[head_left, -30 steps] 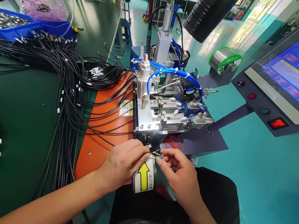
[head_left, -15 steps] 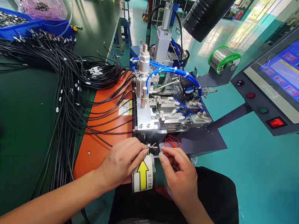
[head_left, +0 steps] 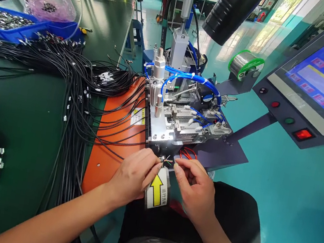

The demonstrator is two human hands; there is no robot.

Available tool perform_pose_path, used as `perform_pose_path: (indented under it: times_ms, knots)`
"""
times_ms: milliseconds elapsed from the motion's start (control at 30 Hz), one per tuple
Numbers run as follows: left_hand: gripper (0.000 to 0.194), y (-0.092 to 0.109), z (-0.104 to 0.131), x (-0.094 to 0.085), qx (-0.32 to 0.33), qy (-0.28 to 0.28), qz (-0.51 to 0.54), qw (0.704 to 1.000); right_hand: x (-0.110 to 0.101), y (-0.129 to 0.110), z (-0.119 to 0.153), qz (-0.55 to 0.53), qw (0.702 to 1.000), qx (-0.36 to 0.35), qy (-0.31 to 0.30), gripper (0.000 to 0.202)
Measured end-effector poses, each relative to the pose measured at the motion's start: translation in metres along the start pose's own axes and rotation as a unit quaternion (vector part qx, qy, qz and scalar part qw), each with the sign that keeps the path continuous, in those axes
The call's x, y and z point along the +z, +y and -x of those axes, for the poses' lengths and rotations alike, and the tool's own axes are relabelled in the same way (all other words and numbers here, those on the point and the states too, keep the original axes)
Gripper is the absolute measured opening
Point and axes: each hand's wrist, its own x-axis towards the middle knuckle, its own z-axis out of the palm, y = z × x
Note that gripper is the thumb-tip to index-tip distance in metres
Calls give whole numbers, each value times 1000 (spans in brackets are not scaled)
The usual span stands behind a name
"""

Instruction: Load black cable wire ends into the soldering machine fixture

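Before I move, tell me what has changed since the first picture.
The silver cylinder has risen above its block, baring a rod. The right hand's fingertips have drawn slightly right, off the thin wires, which now fan out.

Unchanged: the left hand pinching the cable end, the arrow label below and the wire spool.

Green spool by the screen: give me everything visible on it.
The spool has two round green flanges, and silvery, metallic-looking wire is wound evenly between them. It sits on its side, its axis roughly level, carried by a dark bracket beyond the machine, left of the screen. A small pale round piece shows at the near flange's hub. Neither hand touches it. Any markings are too small to read.
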Motion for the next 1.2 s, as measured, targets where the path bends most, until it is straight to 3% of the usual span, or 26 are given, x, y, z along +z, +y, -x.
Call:
perform_pose_path:
  times_ms: [500,767,867,1000,1200]
  knots:
    - [19,0,0,1,-2,5,-11,1000,4,0,6,3,999,-14,-34,18]
    - [16,1,1,2,-1,12,-7,1000,4,1,8,12,1000,-20,-6,19]
    - [16,1,1,2,1,14,-5,1000,2,1,4,-5,1000,14,-8,18]
    - [17,0,1,2,4,12,-5,1000,1,1,0,-67,993,76,-67,22]
    - [18,-1,1,2,6,-2,-14,1000,0,0,-3,-106,986,95,-82,24]
